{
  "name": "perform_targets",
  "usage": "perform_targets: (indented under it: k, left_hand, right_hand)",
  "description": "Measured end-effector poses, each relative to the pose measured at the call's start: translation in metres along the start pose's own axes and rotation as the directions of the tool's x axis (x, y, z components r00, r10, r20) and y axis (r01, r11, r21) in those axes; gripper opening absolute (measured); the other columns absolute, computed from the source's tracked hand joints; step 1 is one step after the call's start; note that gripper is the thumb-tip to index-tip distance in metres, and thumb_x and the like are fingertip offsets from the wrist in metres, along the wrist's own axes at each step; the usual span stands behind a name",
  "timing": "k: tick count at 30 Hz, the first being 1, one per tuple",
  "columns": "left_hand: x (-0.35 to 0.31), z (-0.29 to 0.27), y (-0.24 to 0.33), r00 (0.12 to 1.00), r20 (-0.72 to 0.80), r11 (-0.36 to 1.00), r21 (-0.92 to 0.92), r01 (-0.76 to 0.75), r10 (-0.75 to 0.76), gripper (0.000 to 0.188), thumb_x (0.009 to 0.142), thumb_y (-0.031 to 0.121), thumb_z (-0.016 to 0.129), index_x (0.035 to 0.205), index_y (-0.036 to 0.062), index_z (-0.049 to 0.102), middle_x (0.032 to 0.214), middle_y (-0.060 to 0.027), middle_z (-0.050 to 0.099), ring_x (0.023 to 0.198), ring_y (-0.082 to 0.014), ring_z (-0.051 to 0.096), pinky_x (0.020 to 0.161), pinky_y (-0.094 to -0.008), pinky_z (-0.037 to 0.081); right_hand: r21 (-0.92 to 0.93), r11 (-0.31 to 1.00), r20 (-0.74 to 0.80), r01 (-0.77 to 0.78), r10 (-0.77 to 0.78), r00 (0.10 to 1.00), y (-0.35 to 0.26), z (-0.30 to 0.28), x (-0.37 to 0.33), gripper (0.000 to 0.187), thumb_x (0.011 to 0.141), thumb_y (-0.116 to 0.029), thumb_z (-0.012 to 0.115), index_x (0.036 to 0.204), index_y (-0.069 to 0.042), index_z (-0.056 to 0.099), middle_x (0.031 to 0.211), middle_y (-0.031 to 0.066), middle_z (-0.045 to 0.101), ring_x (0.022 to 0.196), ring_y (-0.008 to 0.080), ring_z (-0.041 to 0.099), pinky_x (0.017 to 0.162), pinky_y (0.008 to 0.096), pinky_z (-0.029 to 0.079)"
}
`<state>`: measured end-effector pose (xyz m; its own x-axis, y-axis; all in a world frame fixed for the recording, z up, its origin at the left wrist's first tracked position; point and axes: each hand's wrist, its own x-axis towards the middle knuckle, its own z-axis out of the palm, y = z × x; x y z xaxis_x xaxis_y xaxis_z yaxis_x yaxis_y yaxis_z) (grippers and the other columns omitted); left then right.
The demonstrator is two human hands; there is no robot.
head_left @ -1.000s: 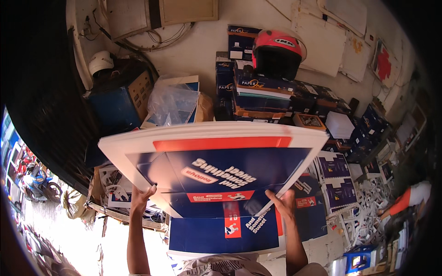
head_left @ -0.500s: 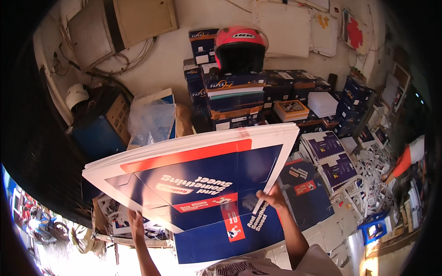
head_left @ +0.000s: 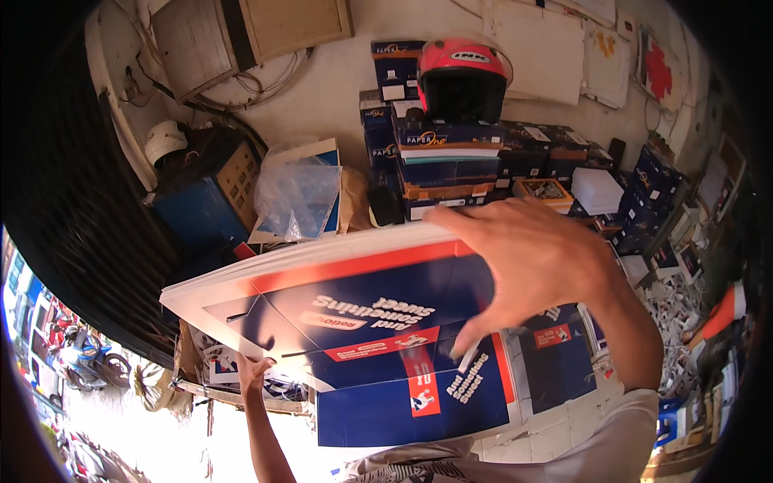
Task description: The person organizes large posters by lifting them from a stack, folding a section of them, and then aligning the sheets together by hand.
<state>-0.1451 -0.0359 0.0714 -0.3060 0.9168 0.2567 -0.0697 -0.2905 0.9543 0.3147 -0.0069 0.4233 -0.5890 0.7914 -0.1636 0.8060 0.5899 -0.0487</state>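
Observation:
A thick stack of printed cardboard sheets [head_left: 282, 310], dark blue with white borders and a red strip, tilts in front of me. My left hand [head_left: 253, 372] grips its near left edge, thumb on top and the other fingers hidden underneath. Raised over the stack's right side is my right hand [head_left: 531, 258], its fingers and thumb spread wide. Its fingertips overlap the far edge in the picture; I cannot tell whether they touch. Below the stack lies another blue printed sheet [head_left: 362, 423], with a similar dark sheet [head_left: 555, 362] to its right.
Dark blue paper boxes [head_left: 447, 175] stand against the wall, topped by a red helmet [head_left: 467, 84]. A clear plastic bag [head_left: 294, 201] lies left of them. White paper scraps [head_left: 684, 314] pile up at the right, near another person's red sleeve [head_left: 725, 312]. Motorbikes [head_left: 84, 354] show at lower left.
My right hand has left the stack's near right edge and risen, opening wide over its right side. My left hand still grips the stack. The view has shifted slightly left.

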Motion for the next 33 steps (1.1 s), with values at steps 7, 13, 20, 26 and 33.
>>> perform_targets:
  k: [7, 13, 20, 26, 33]
  left_hand:
    - [-0.001, 0.015, -0.030, 0.993, -0.064, 0.987, 0.125, 0.105, -0.097, 0.081, 0.070, -0.005, 0.081, 0.135, -0.0011, 0.033, 0.123, -0.0159, 0.053, 0.107, -0.0213, 0.059, 0.085, -0.0279, 0.054]
    - [-0.007, -0.005, -0.032, 0.989, -0.099, 0.994, -0.003, 0.106, -0.106, 0.075, 0.069, -0.008, 0.075, 0.133, 0.0017, 0.036, 0.119, -0.0128, 0.052, 0.101, -0.0215, 0.057, 0.083, -0.0305, 0.053]
    - [-0.010, 0.007, -0.046, 0.989, -0.133, 0.985, -0.164, 0.046, -0.069, 0.074, 0.070, -0.009, 0.075, 0.132, 0.0034, 0.037, 0.116, -0.0100, 0.052, 0.100, -0.0195, 0.055, 0.082, -0.0278, 0.049]
    - [0.000, 0.008, -0.020, 0.997, 0.016, 0.996, -0.022, 0.081, -0.081, 0.050, 0.083, 0.007, 0.076, 0.124, 0.0007, 0.048, 0.102, -0.0038, 0.059, 0.088, -0.0109, 0.057, 0.079, -0.0251, 0.048]
    - [-0.005, -0.051, -0.067, 0.989, 0.096, 0.969, -0.234, -0.086, 0.111, 0.072, 0.085, 0.026, 0.072, 0.140, 0.0000, 0.034, 0.130, -0.0151, 0.050, 0.119, -0.0252, 0.051, 0.105, -0.0379, 0.039]
  right_hand:
    - [0.012, 0.997, -0.086, 0.076, -0.075, 0.993, 0.014, 0.025, 0.017, 0.067, 0.068, -0.052, 0.082, 0.108, 0.000, 0.067, 0.093, 0.0215, 0.069, 0.101, 0.0361, 0.063, 0.086, 0.0428, 0.048]
    - [0.011, 0.998, -0.309, -0.055, 0.056, 0.949, -0.002, 0.024, 0.005, 0.054, 0.061, -0.044, 0.087, 0.091, -0.002, 0.071, 0.079, 0.0173, 0.069, 0.077, 0.0371, 0.066, 0.077, 0.0388, 0.051]
    - [0.530, 0.746, -0.848, 0.402, 0.465, 0.255, 0.067, 0.145, -0.030, 0.089, 0.062, -0.047, 0.088, 0.127, 0.002, 0.052, 0.119, 0.0158, 0.062, 0.105, 0.0261, 0.063, 0.092, 0.0362, 0.048]
    - [0.742, 0.420, -0.664, 0.523, 0.563, 0.491, 0.043, 0.219, 0.000, 0.047, 0.085, -0.032, 0.075, 0.111, 0.002, 0.056, 0.078, -0.0003, 0.056, 0.072, 0.0091, 0.052, 0.068, 0.0259, 0.043]
    - [0.807, 0.268, -0.547, 0.526, 0.675, 0.495, 0.038, 0.286, 0.007, 0.045, 0.084, -0.044, 0.074, 0.083, -0.006, 0.051, 0.075, -0.0040, 0.046, 0.070, 0.0075, 0.043, 0.063, 0.0262, 0.036]
